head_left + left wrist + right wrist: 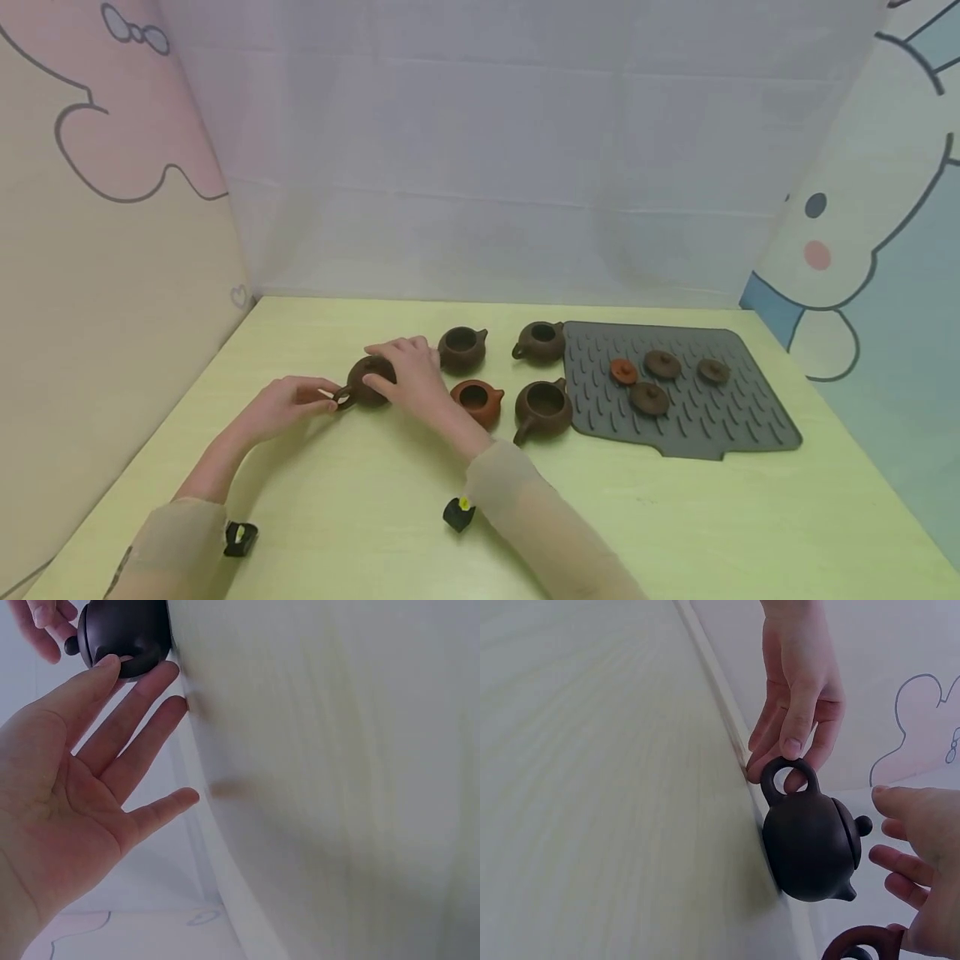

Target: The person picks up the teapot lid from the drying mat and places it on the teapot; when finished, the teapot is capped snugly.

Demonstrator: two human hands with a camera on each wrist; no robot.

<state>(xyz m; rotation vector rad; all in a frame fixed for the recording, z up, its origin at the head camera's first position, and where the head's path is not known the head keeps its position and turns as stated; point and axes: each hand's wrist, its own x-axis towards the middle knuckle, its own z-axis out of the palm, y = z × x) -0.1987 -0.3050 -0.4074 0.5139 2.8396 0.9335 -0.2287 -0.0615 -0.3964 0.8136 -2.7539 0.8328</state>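
Note:
A dark brown lidded teapot (362, 390) stands at the left of a group of teapots. My left hand (279, 410) pinches its ring handle (769, 781) between thumb and fingertips, the other fingers spread in the left wrist view. Over the lid side hovers my right hand (414, 377), fingers loosely bent. In the right wrist view those fingers (900, 862) stand apart from the lid's round knob (863, 825). Beyond the right hand are a lidless dark teapot (462, 363) and a lidless reddish teapot (490, 412), the latter partly behind the forearm.
Two more lidless dark teapots, a back one (543, 350) and a front one (543, 423), stand beside a grey ridged mat (690, 446). On the mat lie a reddish lid (624, 372) and three dark lids (649, 402). A pale wall sheet (510, 167) rises behind the table.

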